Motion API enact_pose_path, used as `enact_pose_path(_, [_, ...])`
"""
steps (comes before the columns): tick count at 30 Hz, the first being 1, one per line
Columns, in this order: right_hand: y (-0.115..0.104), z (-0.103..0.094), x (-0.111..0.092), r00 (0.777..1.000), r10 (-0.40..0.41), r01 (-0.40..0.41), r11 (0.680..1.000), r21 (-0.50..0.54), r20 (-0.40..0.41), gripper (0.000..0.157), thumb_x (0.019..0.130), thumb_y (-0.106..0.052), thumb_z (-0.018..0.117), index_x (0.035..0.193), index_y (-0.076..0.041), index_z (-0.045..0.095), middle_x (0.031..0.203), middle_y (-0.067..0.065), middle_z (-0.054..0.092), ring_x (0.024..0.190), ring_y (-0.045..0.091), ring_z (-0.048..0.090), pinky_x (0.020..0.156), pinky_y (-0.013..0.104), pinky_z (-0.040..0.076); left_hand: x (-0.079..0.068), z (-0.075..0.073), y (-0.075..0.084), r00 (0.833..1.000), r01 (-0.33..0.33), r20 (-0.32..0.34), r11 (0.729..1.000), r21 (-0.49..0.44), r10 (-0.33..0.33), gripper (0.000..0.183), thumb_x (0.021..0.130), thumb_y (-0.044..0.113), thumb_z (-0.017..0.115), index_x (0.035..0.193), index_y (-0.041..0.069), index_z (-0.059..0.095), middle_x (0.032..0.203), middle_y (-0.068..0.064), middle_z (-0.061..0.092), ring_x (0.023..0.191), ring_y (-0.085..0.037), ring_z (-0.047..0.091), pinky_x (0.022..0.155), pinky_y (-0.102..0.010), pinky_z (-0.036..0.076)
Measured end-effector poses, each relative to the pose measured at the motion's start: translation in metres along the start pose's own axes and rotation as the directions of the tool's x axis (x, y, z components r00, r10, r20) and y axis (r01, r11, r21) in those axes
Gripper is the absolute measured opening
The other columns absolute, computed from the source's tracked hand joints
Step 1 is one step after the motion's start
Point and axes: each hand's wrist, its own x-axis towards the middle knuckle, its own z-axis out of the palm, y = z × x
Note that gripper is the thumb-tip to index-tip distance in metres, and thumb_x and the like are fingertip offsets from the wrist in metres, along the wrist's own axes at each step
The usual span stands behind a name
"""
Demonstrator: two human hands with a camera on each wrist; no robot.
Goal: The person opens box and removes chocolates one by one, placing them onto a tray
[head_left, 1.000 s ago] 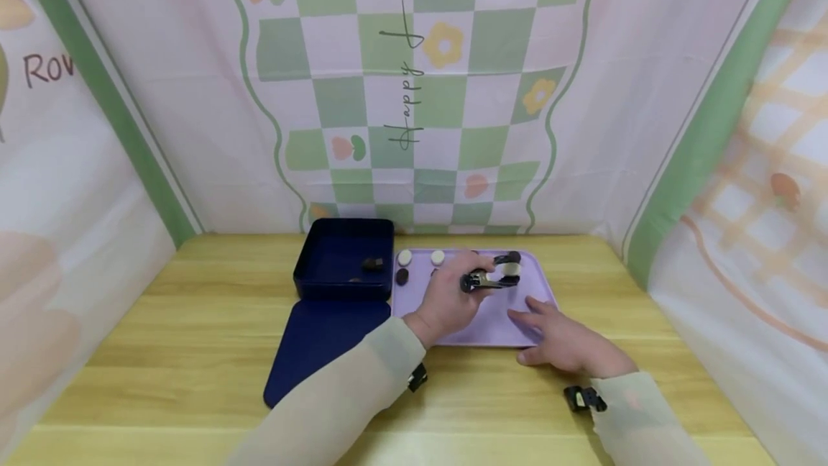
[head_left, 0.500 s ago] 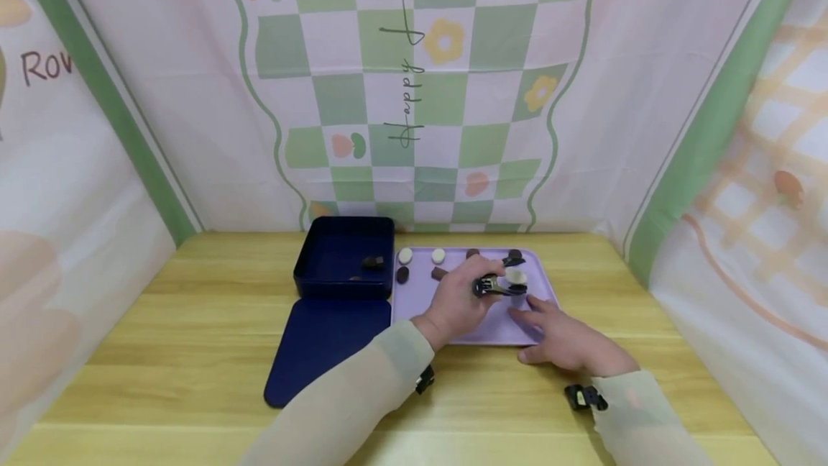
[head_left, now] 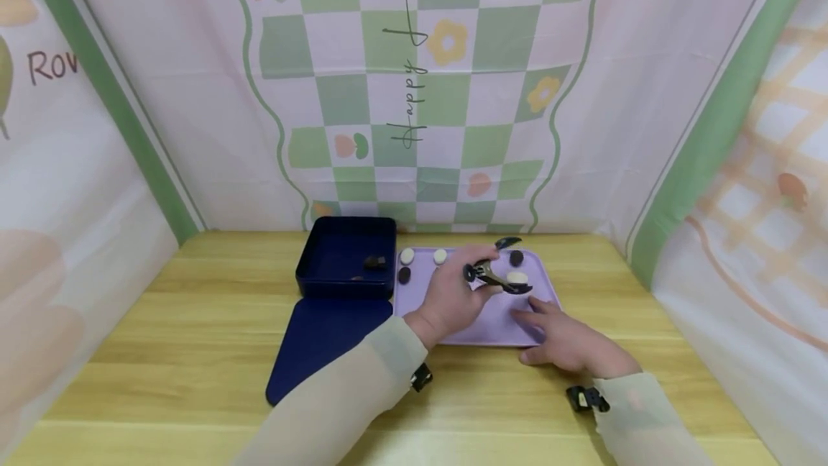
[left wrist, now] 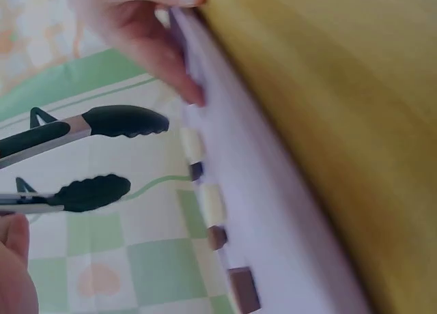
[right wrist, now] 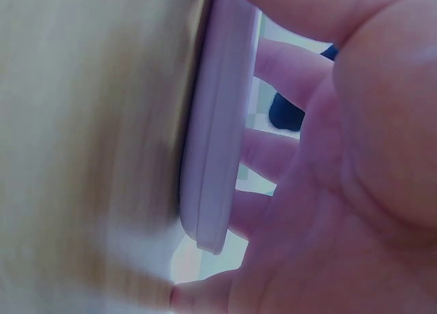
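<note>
My left hand (head_left: 449, 293) grips a pair of tongs (head_left: 494, 279) above the lilac tray (head_left: 420, 300). The tongs' black scalloped tips stand spread apart in the left wrist view, nothing between them. A round white piece (head_left: 517, 277) lies on the tray close to the lower tip. Behind it sits a dark brown round piece (head_left: 516, 257). At the tray's front right corner my right hand (head_left: 566, 340) rests with fingers spread, fingertips over the rim; the right wrist view shows the tray edge beside them. My left hand hides the tray's middle.
Along the tray's left lie white pieces (head_left: 407, 256) and a brown piece (head_left: 404, 275). A navy box (head_left: 313, 265) holding a small dark piece (head_left: 374, 262) stands left of the tray. Its flat navy lid (head_left: 323, 344) lies in front. A patterned cloth (head_left: 446, 113) hangs behind.
The tongs have spread, and the white piece held between their tips now lies on the tray. My left hand shifted right, then slightly back left. My right hand has stayed put.
</note>
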Motion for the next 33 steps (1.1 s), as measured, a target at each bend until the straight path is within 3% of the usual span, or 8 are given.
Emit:
enact_pose_path(3, [-0.001, 0.0, 0.0, 1.0, 0.016, -0.016, 1.0, -0.001, 0.009, 0.075, 0.079, -0.04, 0.082, 0.141, -0.006, 0.056, 0.149, 0.039, 0.026, 0.133, 0.062, 0.024, 0.102, 0.071, 0.027, 0.005, -0.015, 0.0, 0.995, 0.071, -0.066, 0.995, -0.065, -0.075, 0.056, 0.077, 0.013, 0.087, 0.125, 0.003, 0.059, 0.124, -0.01, 0.061, 0.114, -0.021, 0.059, 0.102, -0.025, 0.041])
enact_pose_path(7, [-0.001, 0.0, -0.001, 0.999, 0.033, -0.032, 0.999, -0.003, 0.019, 0.076, 0.08, -0.041, 0.081, 0.143, -0.007, 0.054, 0.15, 0.038, 0.025, 0.134, 0.062, 0.021, 0.103, 0.071, 0.024, 0.013, -0.043, -0.002, 0.97, 0.123, -0.191, 0.983, -0.134, -0.148, 0.06, 0.074, 0.016, 0.09, 0.124, 0.003, 0.061, 0.119, -0.01, 0.06, 0.108, -0.02, 0.058, 0.093, -0.03, 0.047])
enact_pose_path(12, [-0.002, 0.0, -0.001, 0.999, 0.042, -0.042, 0.999, 0.001, 0.027, 0.078, 0.08, -0.041, 0.081, 0.144, -0.006, 0.053, 0.151, 0.038, 0.024, 0.135, 0.061, 0.02, 0.105, 0.07, 0.022, 0.02, -0.085, -0.012, 0.921, 0.209, -0.32, 0.975, -0.076, -0.222, 0.061, 0.073, 0.021, 0.091, 0.126, 0.006, 0.065, 0.105, -0.009, 0.058, 0.087, -0.023, 0.057, 0.076, -0.032, 0.048])
enact_pose_path(18, [-0.002, 0.0, -0.002, 0.998, 0.051, -0.051, 0.999, 0.001, 0.03, 0.081, 0.079, -0.041, 0.082, 0.144, -0.005, 0.051, 0.152, 0.038, 0.022, 0.135, 0.061, 0.019, 0.105, 0.07, 0.021, 0.021, -0.138, -0.026, 0.854, 0.337, -0.423, 0.941, 0.006, -0.303, 0.064, 0.079, 0.033, 0.087, 0.132, 0.007, 0.063, 0.1, -0.011, 0.056, 0.07, -0.024, 0.051, 0.064, -0.035, 0.044])
enact_pose_path(21, [-0.001, 0.001, -0.001, 0.998, 0.054, -0.054, 0.999, 0.005, 0.028, 0.08, 0.08, -0.04, 0.082, 0.145, -0.004, 0.051, 0.152, 0.038, 0.022, 0.136, 0.061, 0.018, 0.106, 0.069, 0.02, 0.02, -0.161, -0.033, 0.822, 0.41, -0.45, 0.911, 0.044, -0.349, 0.065, 0.079, 0.035, 0.086, 0.135, 0.01, 0.062, 0.095, -0.009, 0.053, 0.067, -0.023, 0.048, 0.063, -0.036, 0.042])
enact_pose_path(24, [0.0, 0.002, 0.0, 0.998, 0.058, -0.059, 0.998, 0.015, 0.029, 0.08, 0.08, -0.039, 0.081, 0.145, -0.004, 0.05, 0.153, 0.037, 0.021, 0.137, 0.06, 0.017, 0.107, 0.069, 0.019, 0.015, -0.176, -0.041, 0.804, 0.481, -0.446, 0.871, 0.098, -0.394, 0.064, 0.079, 0.035, 0.085, 0.135, 0.012, 0.063, 0.094, -0.009, 0.053, 0.075, -0.024, 0.049, 0.068, -0.037, 0.04])
enact_pose_path(28, [0.002, 0.003, 0.001, 0.999, 0.047, -0.047, 0.999, 0.007, 0.024, 0.08, 0.08, -0.04, 0.081, 0.145, -0.004, 0.051, 0.152, 0.037, 0.022, 0.137, 0.059, 0.018, 0.107, 0.069, 0.019, 0.006, -0.185, -0.051, 0.805, 0.533, -0.406, 0.828, 0.173, -0.433, 0.06, 0.079, 0.038, 0.084, 0.129, 0.011, 0.066, 0.097, -0.01, 0.055, 0.086, -0.027, 0.046, 0.072, -0.039, 0.038])
enact_pose_path(33, [0.001, 0.002, 0.0, 0.999, 0.038, -0.038, 0.999, -0.001, 0.023, 0.08, 0.08, -0.041, 0.081, 0.145, -0.004, 0.051, 0.152, 0.038, 0.023, 0.136, 0.06, 0.019, 0.106, 0.069, 0.02, -0.005, -0.184, -0.061, 0.791, 0.584, -0.367, 0.783, 0.215, -0.49, 0.04, 0.078, 0.039, 0.083, 0.101, 0.01, 0.069, 0.091, -0.01, 0.052, 0.081, -0.029, 0.045, 0.07, -0.042, 0.038])
